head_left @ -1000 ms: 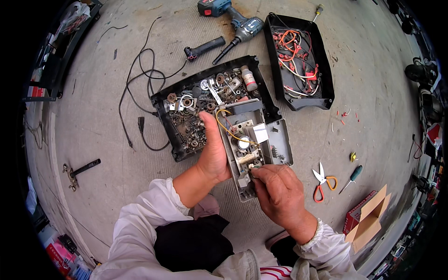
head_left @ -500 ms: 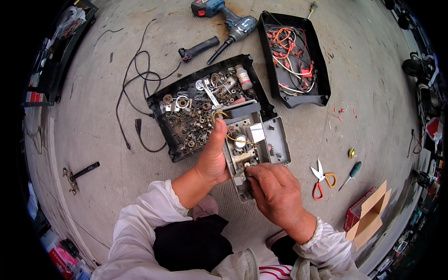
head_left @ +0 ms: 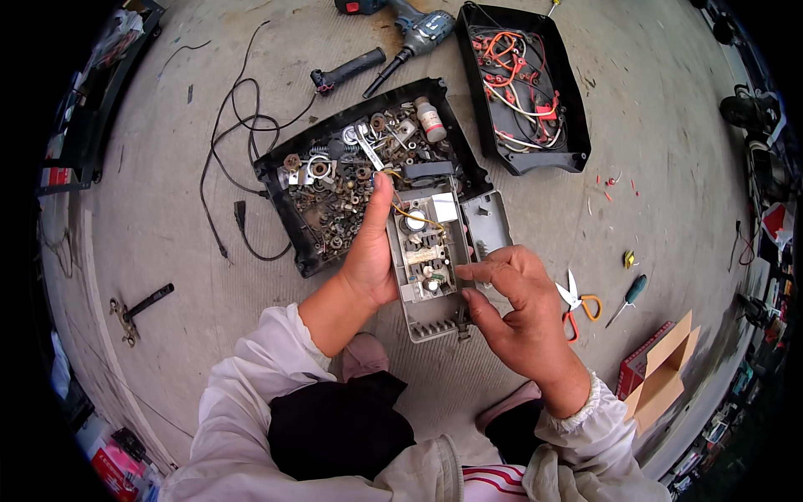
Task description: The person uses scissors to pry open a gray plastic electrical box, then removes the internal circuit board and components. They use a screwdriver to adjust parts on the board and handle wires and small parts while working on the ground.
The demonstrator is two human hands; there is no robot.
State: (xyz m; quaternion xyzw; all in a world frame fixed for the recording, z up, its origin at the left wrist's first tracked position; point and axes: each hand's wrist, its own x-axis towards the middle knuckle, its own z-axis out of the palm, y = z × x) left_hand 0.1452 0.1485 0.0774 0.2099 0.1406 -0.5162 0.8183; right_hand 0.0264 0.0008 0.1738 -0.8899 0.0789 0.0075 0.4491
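My left hand [head_left: 369, 259] grips the left side of a grey plastic housing [head_left: 415, 317], its thumb along the upper edge. Inside sits a circuit board [head_left: 425, 255] with a round capacitor, metal heat sinks and a yellow wire. At the housing's right edge is my right hand [head_left: 527, 311], index finger and thumb apart, with nothing visible between them. The index fingertip is at or against the edge. Beyond the right hand's fingers shows another grey housing part [head_left: 488, 219]. Behind the housing stands a black tray [head_left: 293, 243] full of nuts, bolts and metal parts.
A second black tray [head_left: 548, 163] holds wires and red connectors. An impact wrench [head_left: 427, 35] and a black grip handle [head_left: 350, 71] lie beyond. Scissors [head_left: 571, 299], a screwdriver [head_left: 636, 291] and an open cardboard box [head_left: 661, 376] are at right; a hammer-like tool [head_left: 140, 309] lies left.
The right hand has drawn back from inside the housing to its right edge, and its fingers have parted. The board looks raised from the lower end, baring the housing's ribbed floor. The view has shifted slightly.
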